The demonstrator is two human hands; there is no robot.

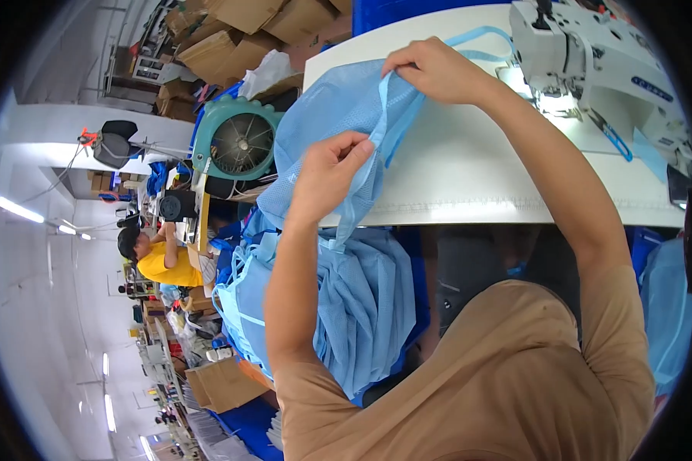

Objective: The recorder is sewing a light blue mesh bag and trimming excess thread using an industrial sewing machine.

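A light blue mesh fabric piece (327, 100) with a paler strap-like edge is stretched between my hands over the left part of the white sewing table (454, 169). My left hand (327, 173) pinches the edge band between thumb and fingers. Farther up the same band, my right hand (430, 71) grips it with curled fingers. From there a blue strap (480, 34) loops toward the sewing machine (561, 54), whose needle area is lit. The mesh hangs past the table's left edge, toward a heap of blue mesh pieces (361, 307) below.
Blue-handled thread snips (611, 137) lie beside the machine, near a dark phone-like object (677, 187). A green-framed fan (238, 138) stands left of the table. Cardboard boxes (231, 46) are piled behind. A person in yellow (169, 261) sits farther left. More blue mesh (669, 307) hangs at right.
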